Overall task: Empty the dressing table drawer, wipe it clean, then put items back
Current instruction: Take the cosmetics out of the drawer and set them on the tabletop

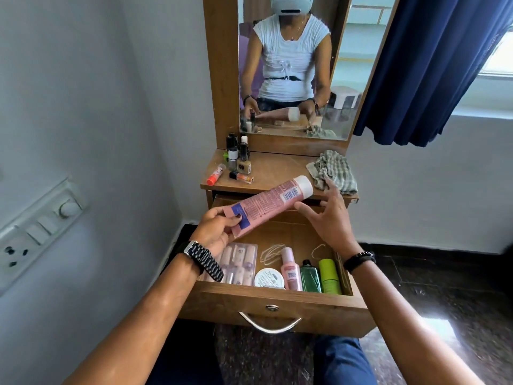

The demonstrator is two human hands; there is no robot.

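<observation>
Holding the pink tube [270, 205] by its crimped bottom end, the left hand [219, 232] has thumb and fingers pinched round that flat seal, low and to the left, right over the open drawer [277, 304]. From there the tube's long axis runs up and to the right, ending in the white cap [304, 186], which hangs just over the front edge of the tabletop [277, 169].

So the tube is clear of the drawer already, cap end pointing at the spot where it would get parked. The right hand [330, 218] is open, fingers spread and loose, just below and beside the cap end. I can't tell if a fingertip actually touches it. That makes the right hand the nearer one to the cap and to the bare tabletop, with the checked cloth [333, 170] just behind it.

My guess is it's still the emptying stage, since plenty sits in the drawer: the sachet pack [240, 262], round tub [269, 279], pink bottle [290, 269], dark green bottle [310, 276] and lime green bottle [329, 276].
</observation>
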